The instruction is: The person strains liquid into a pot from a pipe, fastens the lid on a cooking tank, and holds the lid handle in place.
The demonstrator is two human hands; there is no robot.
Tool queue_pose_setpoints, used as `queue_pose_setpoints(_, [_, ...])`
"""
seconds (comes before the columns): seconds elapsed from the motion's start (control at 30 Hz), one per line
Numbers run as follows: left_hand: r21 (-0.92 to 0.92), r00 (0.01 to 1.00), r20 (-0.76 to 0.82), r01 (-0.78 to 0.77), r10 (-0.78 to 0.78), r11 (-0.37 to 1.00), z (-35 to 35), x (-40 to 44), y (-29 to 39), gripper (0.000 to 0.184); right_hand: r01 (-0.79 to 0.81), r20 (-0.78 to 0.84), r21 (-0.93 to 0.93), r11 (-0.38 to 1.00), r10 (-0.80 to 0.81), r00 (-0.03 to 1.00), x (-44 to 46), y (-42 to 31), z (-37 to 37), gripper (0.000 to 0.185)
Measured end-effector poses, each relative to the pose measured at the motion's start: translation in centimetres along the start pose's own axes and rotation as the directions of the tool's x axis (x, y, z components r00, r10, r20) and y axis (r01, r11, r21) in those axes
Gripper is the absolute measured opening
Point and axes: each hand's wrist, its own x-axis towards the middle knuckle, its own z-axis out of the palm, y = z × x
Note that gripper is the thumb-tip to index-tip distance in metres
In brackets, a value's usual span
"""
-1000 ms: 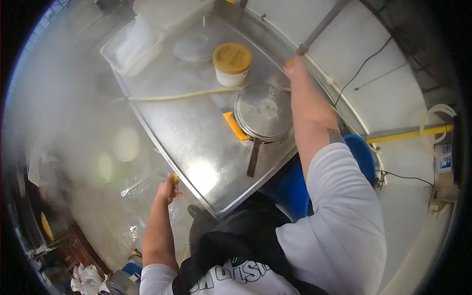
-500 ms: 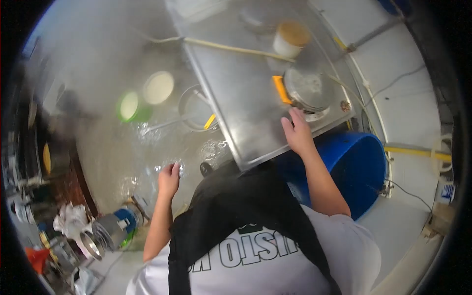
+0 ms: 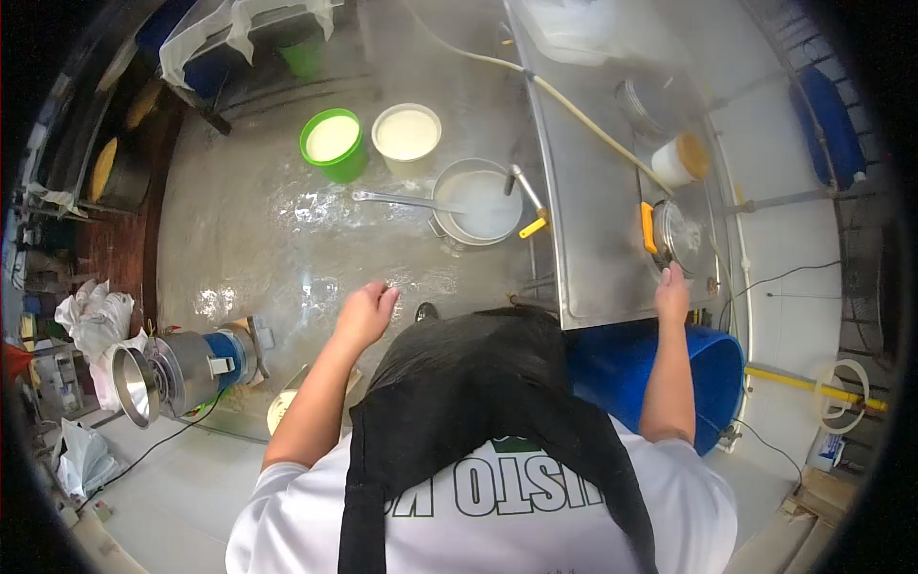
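Note:
My right hand [image 3: 672,295] reaches over the near end of the metal table, its fingertips together at the dark end of an orange-handled tool [image 3: 649,228]. The tool's exact kind is unclear. It lies against a round metal vessel [image 3: 680,237] with a shiny top. My left hand [image 3: 366,316] hangs over the wet floor, loosely curled with a gap at the thumb and holding nothing. Beyond it on the floor stands a metal pot [image 3: 464,234] of cloudy liquid, with a long-handled ladle [image 3: 392,200] and a yellow-ended tool [image 3: 532,206] resting across its rim.
A green bucket [image 3: 344,165] and a white bucket [image 3: 408,161] hold pale liquid. A hose [image 3: 583,115] crosses the metal table [image 3: 593,258]. A blue barrel [image 3: 712,383] is beside my right arm. At left lies a metal machine [image 3: 182,368] with a cable.
The view has swung left and steadied, and the haze is thinner. My right hand's thumb and fingers, spread before, now come together at the orange-handled tool. The left hand stays free.

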Motion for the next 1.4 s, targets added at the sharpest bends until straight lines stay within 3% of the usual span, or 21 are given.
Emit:
queue_pose_setpoints(0.1, [0.019, 0.993, -0.022, 0.119, -0.118, 0.993, -3.1, -2.4, -4.8, 0.034, -0.073, 0.065, -0.077, 0.994, 0.078, 0.995, 0.7, -0.6, -1.0, 0.042])
queue_pose_setpoints(0.17, [-0.002, 0.981, -0.084, 0.176, -0.175, 0.984, -4.7, -3.9, -7.6, 0.034, 0.002, 0.279, -0.337, 0.942, 0.098, 0.955, 2.8, -0.5, -1.2, 0.040])
queue_pose_setpoints(0.23, [-0.027, 0.958, -0.155, 0.239, -0.241, 0.971, -5.6, -5.4, -10.0, 0.033, 0.046, 0.293, -0.405, 0.913, 0.081, 0.953, 3.8, -4.5, -0.9, 0.036])
queue_pose_setpoints(0.3, [-0.040, 0.905, -0.273, 0.330, -0.328, 0.943, -5.9, -6.4, -12.0, 0.033, 0.037, 0.172, -0.268, 0.963, 0.009, 0.985, 2.4, -16.2, -2.4, 0.034])
queue_pose_setpoints(0.37, [-0.051, 0.876, -0.308, 0.374, -0.371, 0.926, -6.3, -6.8, -12.4, 0.032, 0.442, -0.106, 0.041, 0.896, -0.436, 0.893, 3.1, -19.7, 5.4, 0.031])
queue_pose_setpoints(0.4, [-0.057, 0.861, -0.321, 0.397, -0.393, 0.916, -6.5, -6.9, -12.3, 0.032, 0.435, -0.033, 0.151, 0.887, -0.436, 0.899, 2.4, -23.9, 8.0, 0.030])
queue_pose_setpoints(0.47, [-0.095, 0.855, -0.292, 0.419, -0.428, 0.903, -7.2, -6.6, -11.3, 0.031, 0.293, 0.229, 0.394, 0.871, -0.402, 0.887, 2.2, -30.4, 16.1, 0.032])
queue_pose_setpoints(0.5, [-0.139, 0.857, -0.253, 0.427, -0.449, 0.894, -7.7, -6.2, -10.5, 0.031, 0.161, 0.425, 0.435, 0.886, -0.359, 0.831, 1.4, -34.6, 17.9, 0.034])
queue_pose_setpoints(0.53, [-0.171, 0.846, -0.192, 0.470, -0.497, 0.866, -8.7, -5.8, -9.6, 0.031, 0.159, 0.497, 0.433, 0.887, -0.382, 0.779, 1.5, -36.7, 23.6, 0.036])
queue_pose_setpoints(0.6, [-0.149, 0.833, -0.212, 0.489, -0.511, 0.859, -9.9, -5.1, -9.1, 0.031, -0.271, 0.767, 0.494, 0.826, -0.267, 0.584, 0.8, -41.1, 33.3, 0.043])
queue_pose_setpoints(0.63, [-0.132, 0.841, -0.208, 0.481, -0.499, 0.867, -10.5, -4.8, -9.2, 0.031, -0.273, 0.775, 0.507, 0.817, -0.295, 0.559, 0.4, -42.9, 37.5, 0.043])
queue_pose_setpoints(0.7, [-0.149, 0.803, -0.186, 0.547, -0.566, 0.824, -11.5, -4.0, -9.3, 0.032, -0.659, 0.953, 0.254, 0.707, -0.068, 0.295, 0.1, -46.4, 43.9, 0.053])
queue_pose_setpoints(0.87, [-0.073, 0.769, -0.125, 0.623, -0.627, 0.779, -13.6, -0.5, -10.9, 0.028, -0.895, 0.999, 0.021, 0.445, 0.036, 0.041, -2.6, -55.0, 51.3, 0.080])
queue_pose_setpoints(0.93, [-0.082, 0.765, -0.088, 0.633, -0.638, 0.770, -15.2, 2.2, -10.6, 0.028, -0.933, 0.998, -0.052, 0.357, 0.040, -0.040, -3.0, -57.2, 53.4, 0.086])
queue_pose_setpoints(1.0, [-0.075, 0.747, -0.086, 0.655, -0.659, 0.752, -17.0, 4.8, -9.8, 0.028, -0.990, 0.986, -0.143, -0.003, 0.085, -0.143, -3.4, -58.5, 55.2, 0.095])
queue_pose_setpoints(1.03, [-0.092, 0.729, -0.072, 0.675, -0.681, 0.732, -17.7, 6.1, -9.5, 0.029, -0.988, 0.984, -0.157, 0.000, 0.080, -0.157, -3.4, -59.0, 56.0, 0.095])
queue_pose_setpoints(1.1, [-0.112, 0.710, -0.057, 0.694, -0.702, 0.711, -18.9, 8.2, -9.8, 0.029, -0.921, 0.986, -0.157, -0.356, -0.009, -0.164, -2.6, -59.4, 57.7, 0.102])
queue_pose_setpoints(1.13, [-0.114, 0.708, -0.057, 0.696, -0.704, 0.709, -19.2, 8.9, -10.1, 0.029, -0.861, 0.960, -0.226, -0.455, -0.257, -0.116, -2.7, -58.1, 60.5, 0.087])
queue_pose_setpoints(1.27, [-0.112, 0.751, -0.054, 0.650, -0.658, 0.752, -19.5, 9.6, -12.8, 0.030, -0.891, 0.992, -0.119, -0.439, -0.014, -0.126, 0.1, -59.3, 61.8, 0.080])
queue_pose_setpoints(1.33, [-0.109, 0.754, -0.035, 0.650, -0.656, 0.752, -20.0, 9.5, -13.7, 0.029, -0.862, 0.985, 0.062, -0.503, 0.172, -0.029, 1.9, -59.4, 61.4, 0.048])
queue_pose_setpoints(1.4, [-0.079, 0.745, -0.007, 0.665, -0.668, 0.743, -21.1, 9.9, -14.2, 0.029, -0.833, 0.970, 0.087, -0.546, 0.237, -0.053, 3.9, -58.3, 59.7, 0.037])
